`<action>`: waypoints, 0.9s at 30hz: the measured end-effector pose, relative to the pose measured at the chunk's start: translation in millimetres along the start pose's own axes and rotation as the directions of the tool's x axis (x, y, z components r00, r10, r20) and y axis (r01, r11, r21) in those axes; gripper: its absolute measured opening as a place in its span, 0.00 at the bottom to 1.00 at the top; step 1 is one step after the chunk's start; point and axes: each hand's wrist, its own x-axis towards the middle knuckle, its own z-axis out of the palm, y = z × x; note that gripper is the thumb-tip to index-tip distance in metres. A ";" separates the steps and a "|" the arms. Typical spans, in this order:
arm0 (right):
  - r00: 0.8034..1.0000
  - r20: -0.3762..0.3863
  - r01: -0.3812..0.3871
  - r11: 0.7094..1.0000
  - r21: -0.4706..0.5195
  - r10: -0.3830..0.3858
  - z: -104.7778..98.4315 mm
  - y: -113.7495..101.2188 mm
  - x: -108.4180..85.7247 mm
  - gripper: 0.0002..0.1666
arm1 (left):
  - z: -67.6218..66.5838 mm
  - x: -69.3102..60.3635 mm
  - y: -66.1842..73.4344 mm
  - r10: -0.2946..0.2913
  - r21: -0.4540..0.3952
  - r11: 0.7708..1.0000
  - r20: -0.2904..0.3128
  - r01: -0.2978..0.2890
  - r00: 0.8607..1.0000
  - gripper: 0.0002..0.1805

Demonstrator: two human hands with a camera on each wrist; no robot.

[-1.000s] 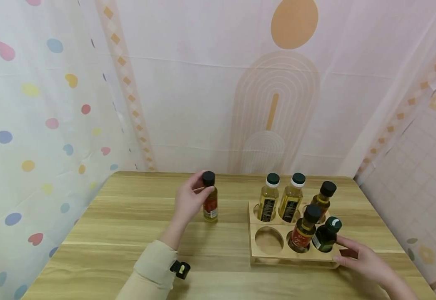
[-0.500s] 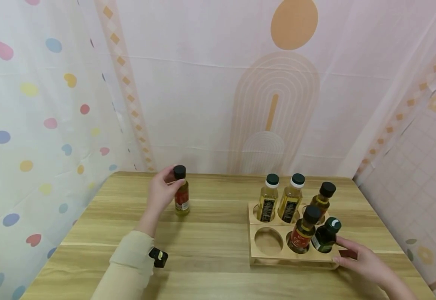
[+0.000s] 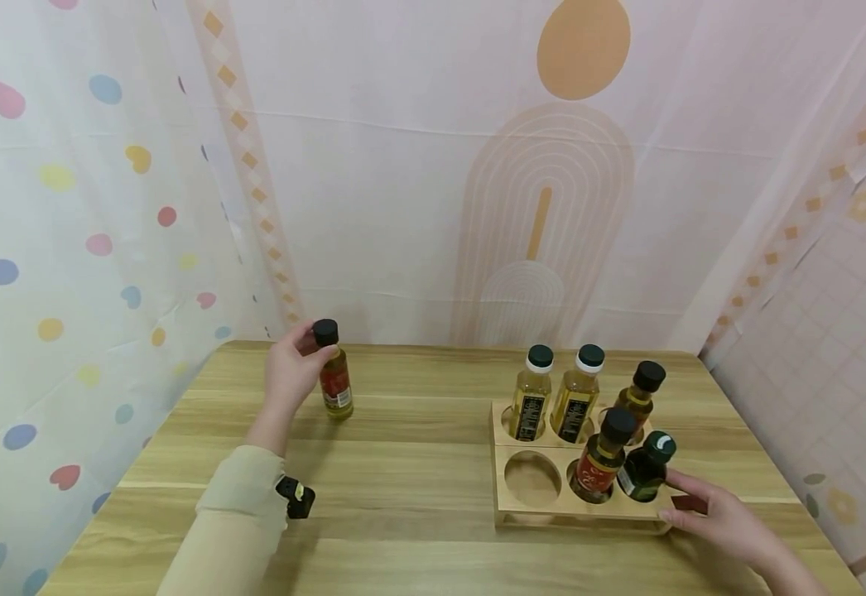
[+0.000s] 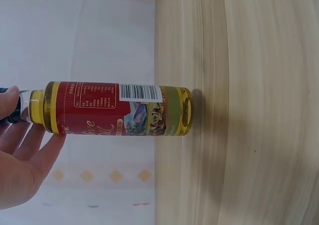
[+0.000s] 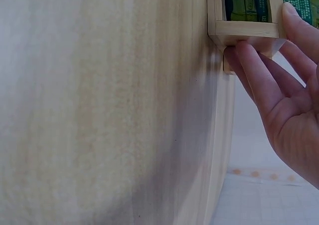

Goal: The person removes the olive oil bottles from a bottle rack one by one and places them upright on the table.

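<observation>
My left hand (image 3: 293,369) pinches a small olive oil bottle (image 3: 336,384) by its neck, just under the black cap. Upright in the left wrist view's sideways picture, the bottle (image 4: 109,110) shows a red label and barcode; whether its base touches the table I cannot tell. At the right, my right hand (image 3: 724,517) holds the right end of a two-tier wooden bottle rack (image 3: 552,502), thumb at the front corner and fingers against the end. The right wrist view shows those fingers (image 5: 259,75) on the rack's end panel (image 5: 249,29).
The rack bears two clear-sided oil bottles (image 3: 574,406) with dark green caps, a black-capped bottle (image 3: 637,399), a red-labelled bottle (image 3: 598,468) and a dark green bottle (image 3: 643,472). Its front-left round hole (image 3: 533,480) has no bottle. Patterned curtains border the wood-grain table (image 3: 403,497).
My left hand has carried the olive oil bottle leftward and slightly toward the table's far edge, slowing lately. My right hand and the rack have stayed in place.
</observation>
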 end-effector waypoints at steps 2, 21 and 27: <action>1.000 -0.003 0.000 1.000 -0.002 0.000 0.2 0.4 0.3 0.38 | -1.2 0.7 -0.9 -0.007 0.001 1.000 -0.009 0.007 1.000 0.23; 1.000 -0.006 0.030 0.999 0.017 -0.030 0.7 2.5 -0.4 0.35 | 1.2 0.3 -14.6 -0.002 -0.012 1.000 -0.042 0.001 0.999 0.25; 1.000 0.004 0.019 1.000 0.019 -0.019 0.8 3.5 0.0 0.36 | -1.2 -5.7 -20.0 0.028 -0.015 1.000 -0.030 -0.028 0.999 0.25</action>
